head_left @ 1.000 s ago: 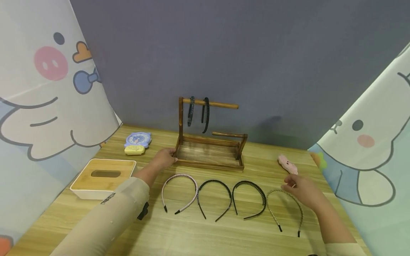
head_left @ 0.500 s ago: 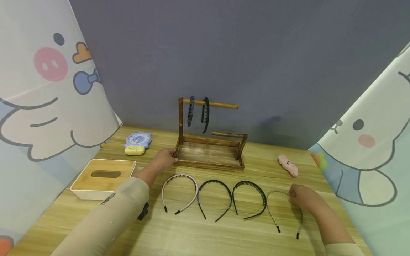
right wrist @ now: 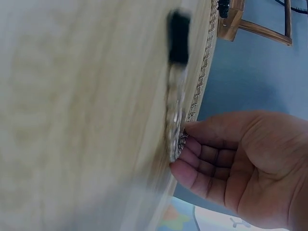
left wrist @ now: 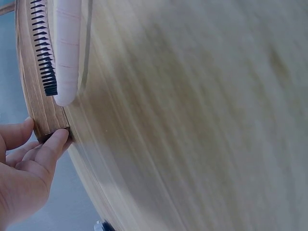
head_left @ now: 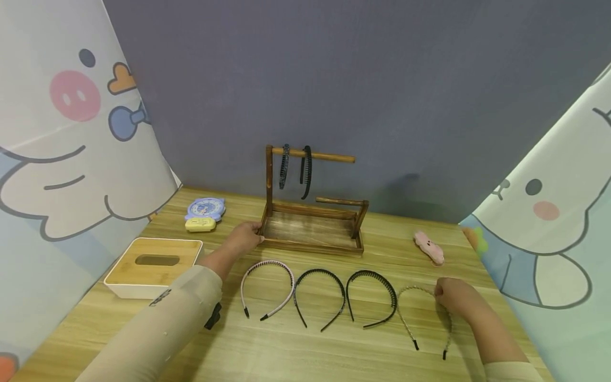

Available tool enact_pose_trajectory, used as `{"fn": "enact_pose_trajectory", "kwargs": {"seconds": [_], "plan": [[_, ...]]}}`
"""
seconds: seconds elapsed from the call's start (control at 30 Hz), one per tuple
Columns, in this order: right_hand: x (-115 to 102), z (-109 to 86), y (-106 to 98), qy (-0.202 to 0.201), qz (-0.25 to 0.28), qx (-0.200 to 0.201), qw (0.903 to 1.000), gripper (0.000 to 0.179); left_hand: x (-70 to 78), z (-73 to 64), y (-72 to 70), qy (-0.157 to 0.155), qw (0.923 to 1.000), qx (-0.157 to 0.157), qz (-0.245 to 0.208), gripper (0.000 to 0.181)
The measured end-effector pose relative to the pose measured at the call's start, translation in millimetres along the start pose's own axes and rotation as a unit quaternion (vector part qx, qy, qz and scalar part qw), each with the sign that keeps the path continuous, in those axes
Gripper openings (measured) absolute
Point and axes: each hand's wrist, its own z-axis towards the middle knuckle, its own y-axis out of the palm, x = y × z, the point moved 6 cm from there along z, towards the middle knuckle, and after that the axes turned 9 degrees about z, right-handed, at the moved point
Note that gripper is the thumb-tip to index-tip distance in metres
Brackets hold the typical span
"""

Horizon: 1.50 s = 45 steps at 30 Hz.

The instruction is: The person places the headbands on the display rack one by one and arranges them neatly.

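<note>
Six headbands, two hung | right hand pinches gold one | left hand grips rack

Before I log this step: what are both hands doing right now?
Left hand: closed, gripping the wooden rack at its left end.
Right hand: closed, pinching the braided headband.
</note>
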Motion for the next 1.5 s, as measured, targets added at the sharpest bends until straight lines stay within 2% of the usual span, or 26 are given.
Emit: {"fn": "enact_pose_trajectory", "kwargs": {"seconds": [0.3, 0.4, 0.5, 0.57, 0.77, 0.93, 1.1, 1.23, 1.5], "plan": [[0.1, -1.6, -6.4, -0.004, 0.027, 0.01, 0.9996, 0.006, 2.2, 0.4, 0.4, 0.007, 0.9999, 0.004, 0.008, 0.054], [-1.7, -1.8, -12.3, -0.01, 0.049, -0.002, 0.9988, 0.006, 1.6, 1.0, 0.3, 0.004, 0.9999, 0.004, 0.008, 0.054], [-2.7, -4.5, -17.2, -0.007, 0.102, -0.033, 0.9942, 0.015, 1.7, 1.4, -0.1, 0.005, 0.9999, 0.006, 0.013, 0.054], [-2.2, -7.2, -19.5, 0.0, 0.15, -0.055, 0.9871, 0.019, 2.0, 1.6, -0.6, 0.006, 0.9998, 0.007, 0.015, 0.054], [-2.4, -12.1, -27.5, 0.012, 0.275, -0.113, 0.9549, 0.029, 1.9, 1.9, -2.6, 0.007, 0.9999, 0.006, 0.012, 0.055], [-7.2, -15.5, -39.5, -0.001, 0.35, -0.139, 0.9262, 0.032, 1.5, 2.1, -2.1, 0.007, 0.9999, 0.002, 0.009, 0.056], [-12.5, -19.6, -53.3, -0.033, 0.393, -0.159, 0.905, 0.03, 1.4, 1.2, -1.9, 0.006, 0.9999, 0.004, 0.007, 0.055], [-19.3, -23.6, -64.2, -0.055, 0.406, -0.161, 0.898, 0.027, 1.1, 0.1, -1.7, 0.005, 1.0, 0.003, 0.007, 0.055], [-33.5, -23.2, -81.6, -0.051, 0.438, -0.131, 0.8879, 0.02, 0.1, 0.9, 0.1, 0.011, 0.9999, 0.005, 0.008, 0.056]]}}
